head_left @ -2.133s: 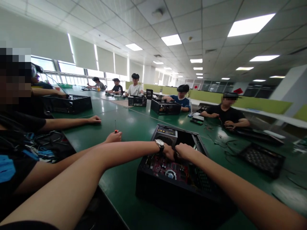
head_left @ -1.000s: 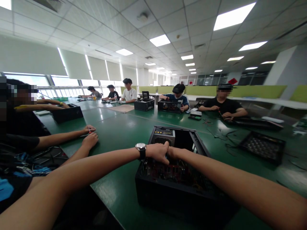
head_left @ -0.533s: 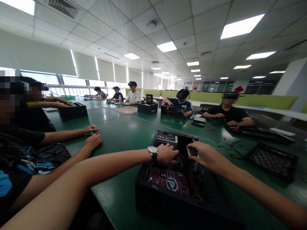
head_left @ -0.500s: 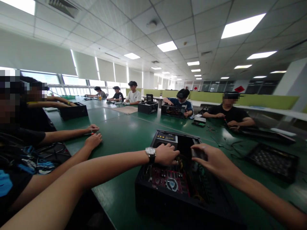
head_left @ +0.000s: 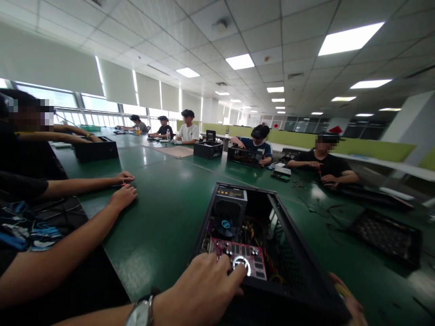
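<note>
An open black computer case (head_left: pixel 299 258) lies on the green table (head_left: pixel 163 217) in front of me. Inside are a grey power supply (head_left: pixel 229 203), a round cooler fan (head_left: pixel 224 225) and a red circuit board (head_left: pixel 238 253). My left hand (head_left: pixel 200 290), with a wristwatch (head_left: pixel 139 312), rests on the case's near edge. Its fingers are stretched out and the fingertips touch the red board. Only a sliver of my right hand (head_left: pixel 350 303) shows at the case's near right corner. Its fingers are hidden.
A neighbour's two hands (head_left: pixel 124 194) rest on the table to the left, by a red-tipped tool (head_left: pixel 124 184). A black perforated panel (head_left: pixel 384 235) and loose cables (head_left: pixel 319 208) lie to the right. Several people work on other cases (head_left: pixel 243 156) across the table.
Both my hands have drawn back from the middle of the case toward me. The left now sits at the near edge on the red board, and the right has dropped to the near right corner.
</note>
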Motion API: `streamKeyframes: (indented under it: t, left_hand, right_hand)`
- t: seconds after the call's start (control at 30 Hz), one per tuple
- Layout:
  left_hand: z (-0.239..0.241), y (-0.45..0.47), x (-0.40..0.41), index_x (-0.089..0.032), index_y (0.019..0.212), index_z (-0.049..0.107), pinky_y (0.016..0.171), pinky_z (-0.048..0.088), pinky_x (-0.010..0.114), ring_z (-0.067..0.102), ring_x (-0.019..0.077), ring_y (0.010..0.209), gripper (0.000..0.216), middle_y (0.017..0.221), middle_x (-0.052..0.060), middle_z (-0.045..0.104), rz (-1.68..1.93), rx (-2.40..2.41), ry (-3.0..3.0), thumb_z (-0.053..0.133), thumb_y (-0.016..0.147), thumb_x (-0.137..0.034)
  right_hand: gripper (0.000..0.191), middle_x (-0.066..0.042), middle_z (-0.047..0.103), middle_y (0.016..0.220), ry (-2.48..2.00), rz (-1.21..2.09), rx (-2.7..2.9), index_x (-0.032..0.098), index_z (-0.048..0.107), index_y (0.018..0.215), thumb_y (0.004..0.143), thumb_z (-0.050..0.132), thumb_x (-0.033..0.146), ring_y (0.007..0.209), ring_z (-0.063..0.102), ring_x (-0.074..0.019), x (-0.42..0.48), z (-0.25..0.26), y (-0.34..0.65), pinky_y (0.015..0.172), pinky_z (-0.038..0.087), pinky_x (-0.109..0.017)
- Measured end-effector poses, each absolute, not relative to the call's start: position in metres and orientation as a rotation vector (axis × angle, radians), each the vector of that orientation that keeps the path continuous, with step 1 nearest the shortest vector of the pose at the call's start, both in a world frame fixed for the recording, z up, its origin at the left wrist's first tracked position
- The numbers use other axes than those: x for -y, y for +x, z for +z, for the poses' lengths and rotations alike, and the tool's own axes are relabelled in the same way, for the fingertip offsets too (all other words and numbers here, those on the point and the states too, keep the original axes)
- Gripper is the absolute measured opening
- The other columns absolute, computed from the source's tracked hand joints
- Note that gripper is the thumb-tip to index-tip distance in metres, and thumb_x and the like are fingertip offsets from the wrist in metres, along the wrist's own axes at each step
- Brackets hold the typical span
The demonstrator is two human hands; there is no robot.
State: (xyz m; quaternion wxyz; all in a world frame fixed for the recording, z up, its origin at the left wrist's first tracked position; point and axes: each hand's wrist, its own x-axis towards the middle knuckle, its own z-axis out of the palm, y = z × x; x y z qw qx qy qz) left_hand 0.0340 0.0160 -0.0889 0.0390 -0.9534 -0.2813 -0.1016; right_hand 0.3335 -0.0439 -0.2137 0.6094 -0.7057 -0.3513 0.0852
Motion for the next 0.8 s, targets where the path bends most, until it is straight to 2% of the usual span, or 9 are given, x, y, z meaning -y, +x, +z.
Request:
streamKeyframes:
  t: [0.07, 0.13, 0.2, 0.27, 0.37, 0.47, 0.53, 0.67, 0.8]
  left_hand:
    - [-0.092, 0.034, -0.033, -0.025, 0.130, 0.052, 0.068, 0.051, 0.035, 0.067, 0.0256, 0.083, 0.028, 0.100, 0.007, 0.066, -0.323, 0.943, -2.880, 0.051, 0.103, -0.033]
    - [-0.092, 0.026, -0.056, -0.027, 0.138, 0.049, 0.069, 0.052, 0.033, 0.068, 0.0253, 0.086, 0.036, 0.103, 0.008, 0.067, -0.312, 1.044, -2.807, 0.053, 0.102, -0.032]
    - [-0.091, 0.007, -0.086, -0.029, 0.143, 0.048, 0.069, 0.052, 0.031, 0.069, 0.0247, 0.086, 0.042, 0.103, 0.007, 0.068, -0.274, 1.147, -2.709, 0.056, 0.101, -0.028]
    - [-0.089, -0.020, -0.122, -0.031, 0.145, 0.048, 0.070, 0.052, 0.031, 0.069, 0.0241, 0.084, 0.046, 0.099, 0.006, 0.069, -0.258, 1.236, -2.592, 0.057, 0.100, -0.025]
    - [-0.085, -0.063, -0.166, -0.028, 0.145, 0.052, 0.078, 0.053, 0.037, 0.066, 0.0279, 0.093, 0.046, 0.100, 0.009, 0.068, -0.338, 1.328, -2.378, 0.053, 0.100, -0.019]
    - [-0.085, -0.082, -0.178, -0.024, 0.144, 0.054, 0.093, 0.049, 0.049, 0.054, 0.0354, 0.123, 0.053, 0.130, 0.018, 0.059, -0.542, 1.362, -2.127, 0.044, 0.095, -0.005]
    - [-0.091, -0.076, -0.170, -0.024, 0.142, 0.056, 0.102, 0.044, 0.053, 0.045, 0.0357, 0.133, 0.056, 0.143, 0.018, 0.051, -0.702, 1.299, -2.103, 0.042, 0.093, -0.002]
    - [-0.126, -0.035, -0.155, -0.023, 0.119, 0.068, 0.106, 0.044, 0.046, 0.049, 0.0285, 0.128, 0.039, 0.129, 0.011, 0.061, -0.856, 0.939, -2.513, 0.046, 0.091, -0.006]
    - [-0.175, 0.014, -0.165, -0.020, 0.104, 0.066, 0.099, 0.046, 0.040, 0.054, 0.0238, 0.120, 0.024, 0.120, 0.008, 0.064, -0.813, 0.741, -2.887, 0.051, 0.090, -0.008]
  right_hand:
    - [0.085, -0.025, 0.055, 0.140, -1.571, 0.219, 0.638, 0.004, 0.033, 0.152, 0.094, 0.020, 0.065, 0.124, 0.057, -0.0425, 0.002, -0.189, 0.312, 0.094, 0.054, -0.055]
    - [0.082, -0.028, 0.052, 0.141, -1.581, 0.239, 0.618, -0.002, 0.034, 0.148, 0.096, 0.012, 0.057, 0.127, 0.054, -0.0411, -0.048, -0.171, 0.289, 0.096, 0.052, -0.053]
    - [0.075, -0.027, 0.055, 0.136, -1.609, 0.255, 0.701, 0.000, 0.035, 0.146, 0.099, 0.002, 0.046, 0.125, 0.056, -0.0370, -0.101, -0.161, 0.262, 0.097, 0.051, -0.050]
    - [0.066, -0.023, 0.056, 0.134, -1.639, 0.273, 0.809, 0.007, 0.038, 0.146, 0.103, 0.002, 0.040, 0.123, 0.057, -0.0318, -0.156, -0.158, 0.232, 0.099, 0.050, -0.048]
    - [0.046, -0.014, 0.054, 0.139, -1.708, 0.310, 1.019, 0.020, 0.047, 0.142, 0.105, 0.040, 0.046, 0.121, 0.057, -0.0276, -0.226, -0.158, 0.182, 0.101, 0.048, -0.050]
    - [0.043, -0.011, 0.052, 0.142, -1.744, 0.321, 1.209, 0.023, 0.054, 0.136, 0.099, 0.059, 0.044, 0.123, 0.055, -0.0284, -0.263, -0.159, 0.148, 0.102, 0.047, -0.052]
    - [0.042, -0.012, 0.054, 0.140, -1.737, 0.309, 1.330, 0.021, 0.053, 0.136, 0.100, 0.057, 0.042, 0.122, 0.056, -0.0280, -0.263, -0.162, 0.145, 0.101, 0.048, -0.052]
    - [0.040, -0.015, 0.058, 0.134, -1.620, 0.239, 1.633, 0.017, 0.052, 0.136, 0.106, 0.030, 0.030, 0.121, 0.057, -0.0256, -0.209, -0.178, 0.189, 0.103, 0.047, -0.045]
    - [0.037, -0.011, 0.068, 0.114, -1.493, 0.199, 1.942, 0.024, 0.063, 0.122, 0.099, 0.036, 0.031, 0.105, 0.065, -0.0263, -0.119, -0.201, 0.270, 0.096, 0.052, -0.042]
